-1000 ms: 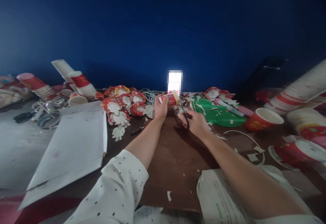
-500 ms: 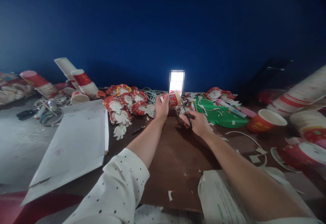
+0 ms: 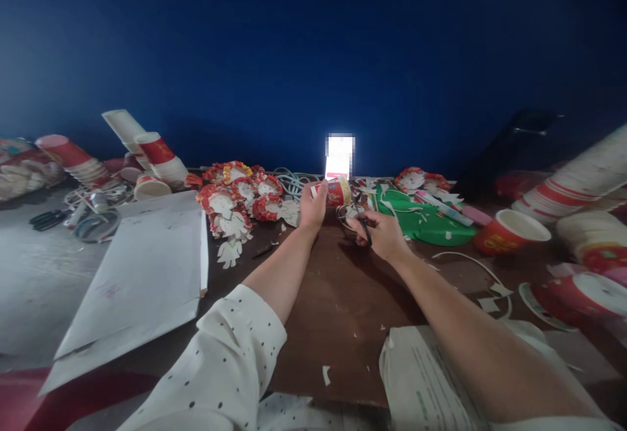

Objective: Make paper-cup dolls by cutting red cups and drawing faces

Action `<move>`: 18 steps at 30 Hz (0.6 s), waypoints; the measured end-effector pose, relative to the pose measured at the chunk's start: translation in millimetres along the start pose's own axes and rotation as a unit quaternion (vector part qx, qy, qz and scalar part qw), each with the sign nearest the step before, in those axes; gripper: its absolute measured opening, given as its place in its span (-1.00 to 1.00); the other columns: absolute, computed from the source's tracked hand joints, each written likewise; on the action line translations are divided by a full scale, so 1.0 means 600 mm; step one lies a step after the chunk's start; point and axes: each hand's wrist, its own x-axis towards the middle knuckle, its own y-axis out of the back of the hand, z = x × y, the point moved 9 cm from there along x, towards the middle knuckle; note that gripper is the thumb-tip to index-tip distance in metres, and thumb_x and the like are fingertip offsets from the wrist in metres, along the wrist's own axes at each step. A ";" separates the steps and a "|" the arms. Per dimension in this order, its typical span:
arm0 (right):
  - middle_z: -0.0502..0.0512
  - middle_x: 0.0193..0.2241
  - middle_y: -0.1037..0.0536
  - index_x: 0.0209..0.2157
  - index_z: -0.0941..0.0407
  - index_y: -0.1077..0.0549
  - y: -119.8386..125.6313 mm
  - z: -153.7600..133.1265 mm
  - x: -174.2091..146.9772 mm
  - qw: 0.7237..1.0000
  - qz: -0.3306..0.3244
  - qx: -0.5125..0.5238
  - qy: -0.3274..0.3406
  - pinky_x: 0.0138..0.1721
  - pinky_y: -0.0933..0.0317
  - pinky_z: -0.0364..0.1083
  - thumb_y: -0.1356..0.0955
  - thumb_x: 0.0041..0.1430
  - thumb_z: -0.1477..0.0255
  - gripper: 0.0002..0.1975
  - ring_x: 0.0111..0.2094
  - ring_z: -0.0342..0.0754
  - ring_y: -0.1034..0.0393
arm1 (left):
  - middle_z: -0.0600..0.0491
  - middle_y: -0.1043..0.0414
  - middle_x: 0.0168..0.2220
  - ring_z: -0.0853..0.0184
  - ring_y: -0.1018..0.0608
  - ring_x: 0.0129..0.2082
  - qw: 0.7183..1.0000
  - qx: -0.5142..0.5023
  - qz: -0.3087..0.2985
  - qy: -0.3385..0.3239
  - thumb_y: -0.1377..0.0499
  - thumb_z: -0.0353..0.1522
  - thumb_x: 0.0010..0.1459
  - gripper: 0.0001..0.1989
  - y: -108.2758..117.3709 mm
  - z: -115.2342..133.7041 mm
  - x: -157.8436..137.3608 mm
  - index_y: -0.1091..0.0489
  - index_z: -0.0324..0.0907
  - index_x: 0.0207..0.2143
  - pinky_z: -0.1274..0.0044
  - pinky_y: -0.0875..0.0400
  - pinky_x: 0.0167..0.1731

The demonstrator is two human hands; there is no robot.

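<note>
A red paper cup [image 3: 337, 192] with yellow marks is held on its side above the far part of the brown table [image 3: 343, 313]. My left hand [image 3: 312, 205] is closed around its left end. Dark-handled scissors [image 3: 364, 227] are gripped in my right hand [image 3: 385, 235], their blades pointing up at the cup's right edge. A thin white strip of paper [image 3: 344, 214] curls below the cup, beside the scissors. Whether the blades touch the cup, I cannot tell.
Red-and-white paper cutouts [image 3: 230, 199] are heaped at left, beside a white board [image 3: 151, 255]. Stacked paper cups [image 3: 164, 157] lean behind it. Right are a green sheet [image 3: 431, 225], a red cup [image 3: 512, 232] and another cup stack [image 3: 578, 179]. A lit screen [image 3: 339, 153] stands behind my hands.
The cup has turned and shifted slightly right in my left hand, its printed side now facing differently. The scissors stay close to its edge. The rest looks nearly the same.
</note>
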 end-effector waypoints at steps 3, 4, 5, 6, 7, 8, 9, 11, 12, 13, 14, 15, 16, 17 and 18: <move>-0.04 -0.72 -0.40 -0.43 0.13 -0.50 0.001 -0.004 -0.002 1.000 0.005 -0.010 0.003 -0.64 -0.15 -0.17 -0.45 -0.10 0.12 -0.65 -0.69 -0.13 -0.29 | -0.01 -0.44 -0.35 0.32 -0.49 -0.35 1.000 -0.001 0.003 0.000 -0.19 -0.06 0.04 -0.59 0.000 0.001 0.000 -0.37 -0.21 -0.24 0.50 -0.40 -0.33; -0.04 -0.73 -0.40 -0.43 0.13 -0.50 0.001 -0.006 -0.002 1.000 0.006 -0.013 0.005 -0.64 -0.14 -0.17 -0.45 -0.09 0.11 -0.64 -0.69 -0.13 -0.29 | -0.01 -0.44 -0.36 0.32 -0.49 -0.36 1.000 -0.003 0.003 -0.001 -0.19 -0.07 0.04 -0.59 0.000 0.001 0.000 -0.37 -0.21 -0.24 0.50 -0.40 -0.33; -0.04 -0.73 -0.40 -0.43 0.13 -0.50 0.001 -0.007 -0.003 1.000 0.006 -0.016 0.008 -0.64 -0.14 -0.17 -0.44 -0.09 0.10 -0.64 -0.69 -0.13 -0.28 | -0.01 -0.44 -0.35 0.32 -0.49 -0.36 1.000 -0.004 0.004 -0.002 -0.19 -0.07 0.04 -0.60 0.000 0.002 0.001 -0.36 -0.21 -0.24 0.50 -0.40 -0.33; -0.04 -0.73 -0.40 -0.42 0.13 -0.50 0.000 -0.009 -0.003 1.000 0.005 -0.018 0.011 -0.64 -0.13 -0.17 -0.44 -0.08 0.10 -0.64 -0.69 -0.13 -0.28 | 0.00 -0.44 -0.36 0.33 -0.49 -0.36 1.000 -0.005 0.003 -0.003 -0.19 -0.07 0.04 -0.60 0.000 0.001 0.001 -0.36 -0.21 -0.24 0.50 -0.40 -0.33; -0.04 -0.73 -0.39 -0.42 0.13 -0.51 0.000 -0.010 -0.003 1.000 0.003 -0.018 0.014 -0.64 -0.13 -0.17 -0.44 -0.08 0.10 -0.64 -0.69 -0.13 -0.28 | 0.00 -0.44 -0.36 0.33 -0.49 -0.36 1.000 -0.005 0.003 -0.004 -0.19 -0.07 0.04 -0.59 0.001 0.001 0.001 -0.36 -0.21 -0.24 0.50 -0.40 -0.33; -0.05 -0.73 -0.39 -0.41 0.13 -0.51 -0.001 -0.011 -0.003 1.000 0.002 -0.017 0.017 -0.64 -0.13 -0.17 -0.44 -0.07 0.10 -0.64 -0.69 -0.14 -0.28 | 0.00 -0.44 -0.35 0.33 -0.49 -0.36 1.000 -0.004 0.004 -0.004 -0.19 -0.07 0.04 -0.59 0.001 0.001 0.001 -0.37 -0.21 -0.23 0.50 -0.40 -0.32; -0.05 -0.73 -0.39 -0.41 0.13 -0.51 -0.001 -0.012 -0.003 1.000 0.001 -0.015 0.020 -0.64 -0.12 -0.17 -0.43 -0.07 0.09 -0.63 -0.69 -0.14 -0.27 | 0.00 -0.44 -0.36 0.33 -0.49 -0.36 1.000 -0.002 0.005 -0.005 -0.19 -0.06 0.04 -0.59 0.002 0.001 0.002 -0.37 -0.21 -0.23 0.50 -0.40 -0.32; -0.05 -0.73 -0.38 -0.42 0.12 -0.51 -0.002 -0.012 -0.003 1.000 -0.001 -0.015 0.024 -0.64 -0.12 -0.17 -0.43 -0.07 0.08 -0.63 -0.69 -0.14 -0.27 | 0.01 -0.43 -0.35 0.34 -0.49 -0.36 1.000 0.003 0.008 -0.008 -0.19 -0.07 0.04 -0.59 0.004 0.000 0.003 -0.37 -0.21 -0.22 0.50 -0.39 -0.30; -0.04 -0.73 -0.38 -0.43 0.12 -0.51 -0.002 -0.013 -0.003 1.000 -0.001 -0.016 0.027 -0.65 -0.11 -0.17 -0.43 -0.08 0.07 -0.62 -0.69 -0.14 -0.26 | 0.01 -0.43 -0.35 0.34 -0.49 -0.36 1.000 0.005 0.010 -0.011 -0.19 -0.07 0.04 -0.59 0.005 0.000 0.003 -0.37 -0.20 -0.22 0.50 -0.39 -0.30; -0.04 -0.74 -0.37 -0.44 0.12 -0.51 -0.002 -0.013 -0.003 0.999 0.000 -0.019 0.029 -0.65 -0.11 -0.17 -0.43 -0.08 0.06 -0.62 -0.70 -0.14 -0.27 | 0.01 -0.43 -0.34 0.34 -0.49 -0.35 1.000 0.007 0.012 -0.013 -0.19 -0.07 0.04 -0.59 0.005 -0.001 0.004 -0.37 -0.20 -0.21 0.51 -0.39 -0.29; -0.04 -0.74 -0.38 -0.45 0.12 -0.51 -0.001 -0.013 -0.003 0.999 0.002 -0.023 0.030 -0.65 -0.12 -0.17 -0.43 -0.08 0.06 -0.61 -0.70 -0.13 -0.27 | 0.02 -0.43 -0.34 0.34 -0.49 -0.35 1.000 0.007 0.012 -0.014 -0.19 -0.07 0.04 -0.59 0.006 -0.001 0.005 -0.37 -0.19 -0.21 0.51 -0.39 -0.30; -0.04 -0.74 -0.38 -0.44 0.12 -0.51 -0.001 -0.012 -0.002 0.999 0.004 -0.026 0.029 -0.65 -0.12 -0.16 -0.43 -0.09 0.06 -0.61 -0.70 -0.13 -0.27 | 0.02 -0.44 -0.33 0.34 -0.49 -0.34 1.000 0.005 0.012 -0.014 -0.19 -0.07 0.04 -0.59 0.005 -0.003 0.005 -0.36 -0.19 -0.20 0.51 -0.39 -0.30; -0.04 -0.74 -0.38 -0.43 0.13 -0.52 0.000 -0.011 -0.002 0.999 0.006 -0.027 0.028 -0.65 -0.13 -0.16 -0.43 -0.10 0.05 -0.60 -0.70 -0.13 -0.27 | 0.02 -0.44 -0.32 0.34 -0.49 -0.34 1.000 0.001 0.010 -0.012 -0.19 -0.07 0.04 -0.58 0.005 -0.004 0.005 -0.36 -0.18 -0.19 0.51 -0.39 -0.31; -0.04 -0.74 -0.38 -0.42 0.13 -0.52 0.000 -0.010 -0.002 0.999 0.007 -0.027 0.025 -0.65 -0.13 -0.16 -0.43 -0.10 0.05 -0.60 -0.70 -0.13 -0.28 | 0.02 -0.44 -0.32 0.34 -0.49 -0.34 1.000 -0.005 0.009 -0.010 -0.19 -0.06 0.04 -0.57 0.004 -0.005 0.006 -0.35 -0.18 -0.17 0.52 -0.39 -0.31; -0.04 -0.73 -0.39 -0.41 0.13 -0.53 0.000 -0.009 -0.001 0.999 0.008 -0.024 0.021 -0.66 -0.14 -0.16 -0.43 -0.10 0.05 -0.59 -0.70 -0.13 -0.28 | 0.01 -0.43 -0.31 0.34 -0.49 -0.33 1.000 -0.011 0.008 -0.010 -0.19 -0.05 0.04 -0.56 0.004 -0.005 0.006 -0.34 -0.18 -0.16 0.51 -0.40 -0.31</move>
